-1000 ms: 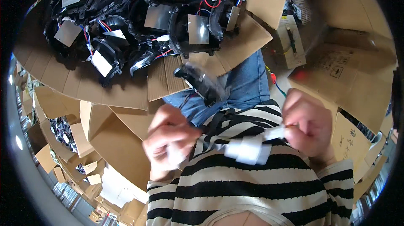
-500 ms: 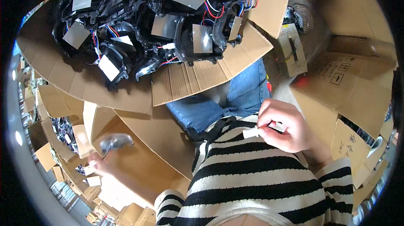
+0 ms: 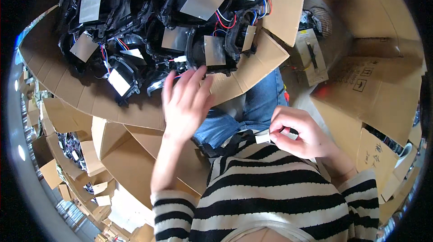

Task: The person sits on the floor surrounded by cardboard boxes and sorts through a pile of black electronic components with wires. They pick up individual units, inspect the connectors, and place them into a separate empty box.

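Note:
My left hand (image 3: 186, 104) reaches over the near flap of a cardboard box (image 3: 108, 112), fingers spread, with nothing seen in it. Its fingertips are beside the black plastic lamp-like units (image 3: 198, 46) piled there. These carry silver plates (image 3: 202, 2) and red, blue and white wires; a small white connector (image 3: 179, 59) lies just beyond the fingers. In front of my striped top, my right hand (image 3: 301, 133) is closed in a pinch on a small white strip (image 3: 262, 138). What the strip is, I cannot make out.
At the lower left stands a tall open carton (image 3: 131, 152). A pale case with a black handle (image 3: 312, 57) sits on the floor at the right, near a large open carton (image 3: 370, 79). More boxes holding dark parts (image 3: 71, 149) stand at the far left.
My left hand has come from above the lower-left carton up to the piled units. The blurred greyish, shiny item it had there is out of it. My right hand has barely moved.

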Demonstrator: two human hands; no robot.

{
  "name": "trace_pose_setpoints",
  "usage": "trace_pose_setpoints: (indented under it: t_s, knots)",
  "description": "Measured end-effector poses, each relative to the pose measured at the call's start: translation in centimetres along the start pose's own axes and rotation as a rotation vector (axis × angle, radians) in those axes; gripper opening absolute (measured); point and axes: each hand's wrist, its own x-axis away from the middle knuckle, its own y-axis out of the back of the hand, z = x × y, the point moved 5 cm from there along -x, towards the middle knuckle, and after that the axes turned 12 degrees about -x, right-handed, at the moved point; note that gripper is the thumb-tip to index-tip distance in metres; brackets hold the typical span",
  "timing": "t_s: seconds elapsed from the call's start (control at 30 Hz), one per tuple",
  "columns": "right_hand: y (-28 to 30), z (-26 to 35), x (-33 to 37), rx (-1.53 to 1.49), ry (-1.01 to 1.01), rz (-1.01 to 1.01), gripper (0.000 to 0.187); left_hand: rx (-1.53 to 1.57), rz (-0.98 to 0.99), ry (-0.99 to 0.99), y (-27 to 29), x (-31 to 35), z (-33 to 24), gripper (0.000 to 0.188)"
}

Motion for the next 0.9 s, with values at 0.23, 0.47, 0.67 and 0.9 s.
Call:
trace_pose_setpoints:
  t_s: [0.23, 0.47, 0.67, 0.9]
  knots:
    - [1.1, -0.7, 0.9, 0.003, -0.056, -0.04, 0.006, -0.204, 0.383, -0.345, -4.2, 0.2, -0.3, 0.021]
    - [1.4, -1.3, -0.5, -0.036, -0.084, -0.029, 0.007, 0.099, 0.183, -0.072, -4.3, 0.0, 0.4, 0.02]
    - [1.1, -0.8, -0.5, -0.004, -0.06, -0.011, 0.008, 0.189, 0.28, 0.281, -7.7, -5.9, -0.6, 0.02]
    - [1.0, -1.0, -0.1, 0.01, 0.011, -0.018, 0.008, 0.132, 0.662, 0.403, -11.0, -7.9, 0.5, 0.022]
